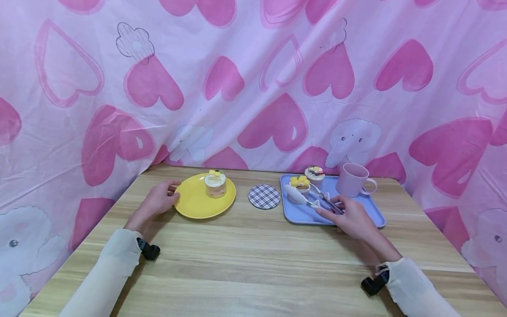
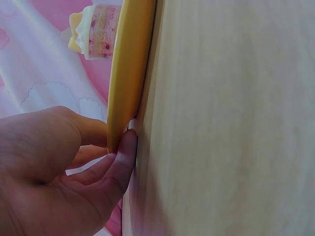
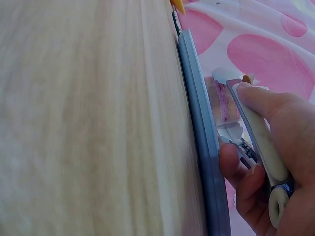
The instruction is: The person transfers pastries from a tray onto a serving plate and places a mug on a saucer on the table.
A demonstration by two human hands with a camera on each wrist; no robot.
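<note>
My left hand point(image 1: 159, 198) pinches the left rim of a yellow plate point(image 1: 194, 208), thumb on top and fingers under the edge in the left wrist view. On the plate stands a small dessert cup point(image 1: 215, 186) topped with cream and yellow pieces. My right hand point(image 1: 355, 216) grips a pair of tongs point(image 1: 321, 199) with pale handles over the blue tray point(image 1: 305, 215). The tongs' spread white tips reach about a second dessert cup point(image 1: 299, 188) at the tray's left side. In the right wrist view, the thumb lies along one handle point(image 3: 261, 142) and curled fingers hold the other.
Behind, on the tray, a third dessert cup point(image 1: 315, 176) stands near a pink mug point(image 1: 351, 180). A round checked coaster point(image 1: 264, 197) lies between plate and tray on the wooden table point(image 1: 237, 264). A pink heart-patterned curtain point(image 1: 253, 88) hangs behind the table.
</note>
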